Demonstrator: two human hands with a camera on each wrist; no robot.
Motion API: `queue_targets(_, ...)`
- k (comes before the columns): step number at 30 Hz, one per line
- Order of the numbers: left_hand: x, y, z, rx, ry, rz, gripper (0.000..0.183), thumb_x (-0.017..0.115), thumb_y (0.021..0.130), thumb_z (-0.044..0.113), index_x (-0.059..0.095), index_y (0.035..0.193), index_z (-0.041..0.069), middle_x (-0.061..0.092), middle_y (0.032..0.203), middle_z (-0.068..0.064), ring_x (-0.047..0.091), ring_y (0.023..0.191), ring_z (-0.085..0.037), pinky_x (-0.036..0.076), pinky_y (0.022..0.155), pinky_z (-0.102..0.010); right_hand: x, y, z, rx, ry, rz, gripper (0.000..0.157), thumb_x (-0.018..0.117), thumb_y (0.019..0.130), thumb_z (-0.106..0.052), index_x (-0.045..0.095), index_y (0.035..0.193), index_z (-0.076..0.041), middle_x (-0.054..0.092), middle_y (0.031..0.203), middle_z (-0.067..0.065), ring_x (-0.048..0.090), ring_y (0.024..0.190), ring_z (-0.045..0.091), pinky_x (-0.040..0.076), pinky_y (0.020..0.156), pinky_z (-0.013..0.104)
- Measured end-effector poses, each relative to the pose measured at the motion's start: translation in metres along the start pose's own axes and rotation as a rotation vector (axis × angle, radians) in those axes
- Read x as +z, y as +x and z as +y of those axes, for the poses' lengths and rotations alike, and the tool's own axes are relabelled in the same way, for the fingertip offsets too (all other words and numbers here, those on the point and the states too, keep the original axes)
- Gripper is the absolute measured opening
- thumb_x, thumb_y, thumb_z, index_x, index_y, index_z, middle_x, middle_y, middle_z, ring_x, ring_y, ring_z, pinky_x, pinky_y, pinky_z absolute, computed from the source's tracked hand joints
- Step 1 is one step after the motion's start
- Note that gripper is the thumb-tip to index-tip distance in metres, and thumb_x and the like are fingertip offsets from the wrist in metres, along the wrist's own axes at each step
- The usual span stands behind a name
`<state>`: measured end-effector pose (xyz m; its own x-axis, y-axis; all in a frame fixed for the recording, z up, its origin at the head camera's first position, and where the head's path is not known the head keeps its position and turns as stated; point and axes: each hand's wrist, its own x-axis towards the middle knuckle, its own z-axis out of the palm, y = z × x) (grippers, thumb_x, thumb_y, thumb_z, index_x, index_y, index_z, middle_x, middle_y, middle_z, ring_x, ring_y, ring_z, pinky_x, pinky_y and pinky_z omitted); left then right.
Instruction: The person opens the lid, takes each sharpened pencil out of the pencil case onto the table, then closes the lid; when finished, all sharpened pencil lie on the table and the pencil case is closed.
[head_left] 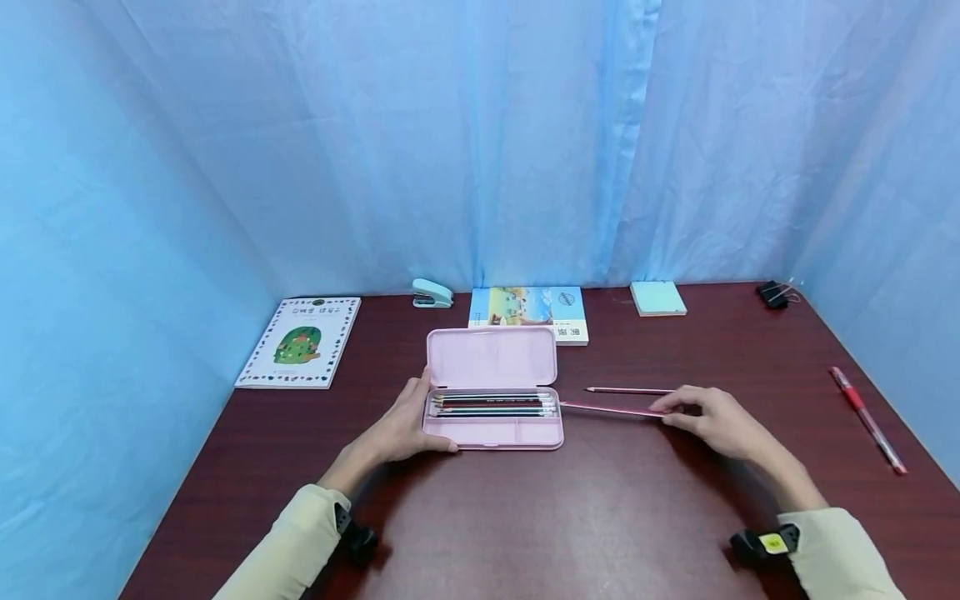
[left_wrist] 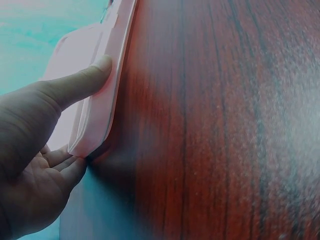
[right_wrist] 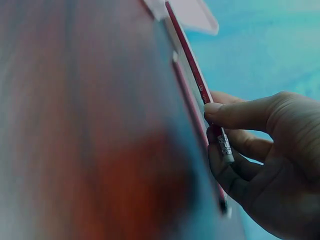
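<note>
An open pink pencil case (head_left: 468,432) lies mid-table with its lid (head_left: 491,357) tipped back and several pencils (head_left: 491,406) inside. My left hand (head_left: 401,425) grips the case's left end. In the left wrist view, its thumb (left_wrist: 87,82) lies along the front edge and its fingers bend round the corner. My right hand (head_left: 712,417) pinches a red pencil (head_left: 611,408) near its eraser end, between thumb and fingers. That pencil's far end is right at the case's right side. Behind it lies another reddish pencil (head_left: 626,390), its right end hidden by my hand.
Along the back are a white booklet (head_left: 300,342), a mint stapler (head_left: 432,293), a colourful book (head_left: 528,308) partly behind the lid, a pale green note pad (head_left: 657,298) and a black binder clip (head_left: 774,293). A red pen (head_left: 868,419) lies far right. Blue curtains enclose the table.
</note>
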<state>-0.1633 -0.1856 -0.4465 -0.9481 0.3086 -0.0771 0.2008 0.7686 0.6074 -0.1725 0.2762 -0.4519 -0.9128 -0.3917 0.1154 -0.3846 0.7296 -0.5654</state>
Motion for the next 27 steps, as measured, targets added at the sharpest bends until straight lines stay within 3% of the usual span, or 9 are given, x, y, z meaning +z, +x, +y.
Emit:
queue_targets(5,0.0,0.001,0.001,0.008,0.0,0.001,0.128,0.083,0.059,0.048,-0.001,0.149,0.01,0.033,0.133,-0.012,0.038,0.114,-0.022,0.034,0.098,-0.038,-0.006,-0.02,0.022,0.06,-0.027,0.052,0.014,0.063,0.087,-0.024,0.07,0.1,-0.027,0.064,0.099,-0.007,0.053,0.088,0.005,0.042,0.074,0.027)
queue_targets(9,0.0,0.001,0.001,0.008,0.009,0.001,0.128,0.083,0.059,0.048,-0.001,0.149,0.009,0.034,0.132,-0.012,0.038,0.114,-0.022,0.033,0.098,-0.037,-0.008,-0.023,0.03,0.036,-0.061,0.114,0.016,0.065,0.086,-0.02,0.07,0.1,-0.026,0.064,0.098,-0.007,0.052,0.086,0.004,0.041,0.073,0.025)
queue_targets(27,0.0,0.001,0.0,0.026,0.008,0.002,0.128,0.083,0.06,0.047,-0.001,0.149,0.008,0.033,0.133,-0.012,0.037,0.115,-0.022,0.033,0.099,-0.038,-0.005,-0.016,0.029,-0.046,-0.173,0.224,0.025,0.068,0.078,0.002,0.071,0.092,-0.019,0.063,0.091,-0.002,0.057,0.084,0.017,0.043,0.073,0.032)
